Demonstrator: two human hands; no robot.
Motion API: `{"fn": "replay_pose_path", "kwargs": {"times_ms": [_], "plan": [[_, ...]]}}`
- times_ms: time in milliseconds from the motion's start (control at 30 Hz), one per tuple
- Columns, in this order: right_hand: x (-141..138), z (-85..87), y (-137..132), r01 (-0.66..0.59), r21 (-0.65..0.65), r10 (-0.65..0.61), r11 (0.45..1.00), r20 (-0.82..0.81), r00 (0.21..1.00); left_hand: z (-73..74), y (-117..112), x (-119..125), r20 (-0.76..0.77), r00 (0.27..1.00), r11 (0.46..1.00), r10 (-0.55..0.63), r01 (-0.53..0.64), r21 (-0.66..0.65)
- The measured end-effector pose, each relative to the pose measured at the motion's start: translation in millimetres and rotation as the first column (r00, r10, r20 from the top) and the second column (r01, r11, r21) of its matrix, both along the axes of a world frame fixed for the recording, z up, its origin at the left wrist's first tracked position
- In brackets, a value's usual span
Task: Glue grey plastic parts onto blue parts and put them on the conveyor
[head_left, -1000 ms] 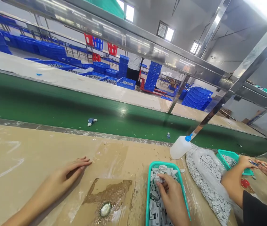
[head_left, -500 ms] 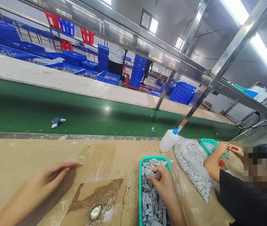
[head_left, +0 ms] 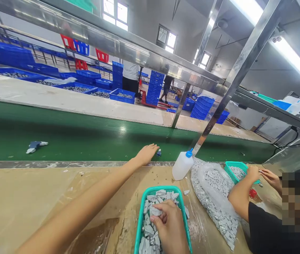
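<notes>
My left hand (head_left: 147,153) is stretched far forward over the edge of the green conveyor belt (head_left: 86,135), fingers extended, just beside a small blue and white part (head_left: 159,152) lying on the belt. My right hand (head_left: 168,225) rests in a teal basket (head_left: 144,208) full of several grey plastic pieces (head_left: 150,229), its fingers curled around one grey piece (head_left: 155,211). A white squeeze bottle with a blue cap (head_left: 182,164) stands right of my left hand.
A heap of grey pieces on clear plastic (head_left: 216,197) lies to the right. A co-worker's hands (head_left: 261,174) work over a second teal basket (head_left: 236,169). Another blue and white part (head_left: 35,146) lies on the belt at left. Blue crates (head_left: 155,84) are stacked beyond.
My left hand has left the brown tabletop and reached forward to the belt's edge beside the small blue part. My right hand stayed in the basket. The view shifted right.
</notes>
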State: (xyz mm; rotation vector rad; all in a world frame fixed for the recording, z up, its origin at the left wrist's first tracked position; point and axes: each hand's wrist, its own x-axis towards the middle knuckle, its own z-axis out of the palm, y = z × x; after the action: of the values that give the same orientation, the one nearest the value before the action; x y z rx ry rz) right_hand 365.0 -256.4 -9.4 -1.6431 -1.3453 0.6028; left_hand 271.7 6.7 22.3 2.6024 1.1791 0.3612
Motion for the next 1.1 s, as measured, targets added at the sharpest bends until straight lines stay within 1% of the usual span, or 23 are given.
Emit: {"fn": "replay_pose_path", "kwargs": {"times_ms": [67,133,200,267,367,433,500,600,667,733,767,833,900,1000,1033,1100], "plan": [[-2,-3.8,1,0.04,-0.018,-0.04,0.999,-0.011,0.999,-7.3,11,16,-0.087,0.994,0.998,-0.062,0.062,0.005],[-3,-6.8,1,0.066,-0.045,-0.068,0.997,-0.042,0.997,-13.3,20,23,-0.163,0.981,0.994,-0.109,0.108,-0.016],[-2,-8.3,2,0.045,-0.055,-0.051,0.997,-0.101,0.994,-19.0,29,23,-0.221,0.966,0.99,-0.136,0.129,-0.049],[-1,-8.2,2,0.0,-0.038,-0.006,0.999,-0.161,0.987,-24.4,36,19,-0.26,0.955,0.989,-0.143,0.129,-0.069],[1,-8.0,1,-0.025,-0.001,0.025,1.0,-0.21,0.977,-29.5,42,13,-0.279,0.953,0.993,-0.114,0.101,-0.062],[1,-9.4,0,-0.027,0.022,0.031,0.999,-0.2,0.979,-29.2,44,9,-0.259,0.963,0.997,-0.067,0.054,-0.055],[0,-11.8,-1,-0.024,0.042,0.032,0.999,-0.193,0.981,-25.7,44,3,-0.2,0.98,0.998,-0.002,-0.011,-0.063],[0,-13.9,-2,0.006,0.049,0.005,0.999,-0.226,0.974,-16.8,41,-13,-0.035,0.992,0.986,0.119,-0.123,-0.117],[3,-12.9,-2,0.01,0.074,0.008,0.997,-0.239,0.971,-10.7,35,-27,0.107,0.969,0.96,0.223,-0.199,-0.196],[7,-10.6,-2,-0.008,0.098,0.03,0.995,-0.227,0.973,-5.6,23,-42,0.255,0.908,0.914,0.333,-0.245,-0.322],[10,-9.6,-2,-0.021,0.1,0.042,0.995,-0.215,0.976,-3.4,15,-50,0.326,0.863,0.884,0.385,-0.243,-0.399],[16,-8.2,-1,-0.041,0.102,0.058,0.994,-0.171,0.984,0.2,-6,-68,0.449,0.758,0.815,0.474,-0.184,-0.55],[23,-6.8,0,-0.06,0.118,0.074,0.991,-0.113,0.991,2.7,-34,-90,0.535,0.64,0.746,0.552,-0.091,-0.66],[28,-0.1,-1,-0.087,0.127,0.095,0.988,-0.065,0.993,3.3,-83,-132,0.588,0.459,0.661,0.666,0.004,-0.751],[27,3.7,-3,-0.071,0.126,0.08,0.989,-0.065,0.995,2.4,-100,-147,0.59,0.405,0.637,0.699,0.024,-0.771],[23,12.6,-8,-0.019,0.13,0.028,0.991,-0.068,0.997,-1.0,-131,-176,0.564,0.275,0.56,0.779,0.101,-0.823]]}}
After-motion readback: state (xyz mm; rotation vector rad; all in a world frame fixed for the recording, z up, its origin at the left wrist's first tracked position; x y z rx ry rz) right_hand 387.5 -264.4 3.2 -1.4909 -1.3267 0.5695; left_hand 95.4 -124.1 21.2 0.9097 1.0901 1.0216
